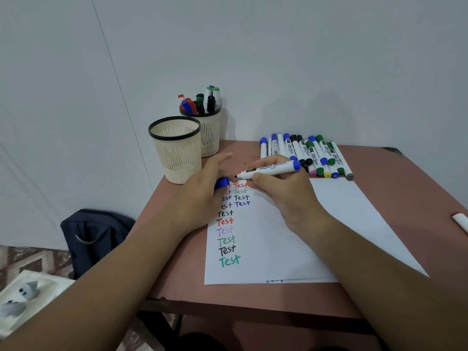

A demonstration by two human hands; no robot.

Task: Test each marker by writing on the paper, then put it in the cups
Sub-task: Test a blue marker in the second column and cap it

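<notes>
- Nearest the person, the sheet of paper (291,236) lay on the reddish table (405,188), set square to the body so that lines could be added downward; a column of the word "Test" in red, purple, green and black ran down its left part, with a shorter second column beside it ending in blue.
- The left hand (202,193) rested on the upper left of the paper, likely to steady it; it held a blue cap (222,183) tucked against the palm, while its longer fingers stretched loosely towards the cups; just how the cap was gripped could not be told.
- The right hand (281,191) pinched the uncapped blue marker (268,171) between thumb and fingers, its tip pointing left towards the cap and lifted clear of the sheet; judging from the blue "Test" already written, recapping seemed to be the step in hand.
- Beyond the hands, a row of untested markers (306,155) lay side by side at the paper's far edge, within easy reach of the right hand.
- At the far left corner stood an empty cup (177,150); just behind it, against the wall, a second cup (210,138) held the tested markers upright.
- One more marker (459,220) lay apart at the right edge of view.
</notes>
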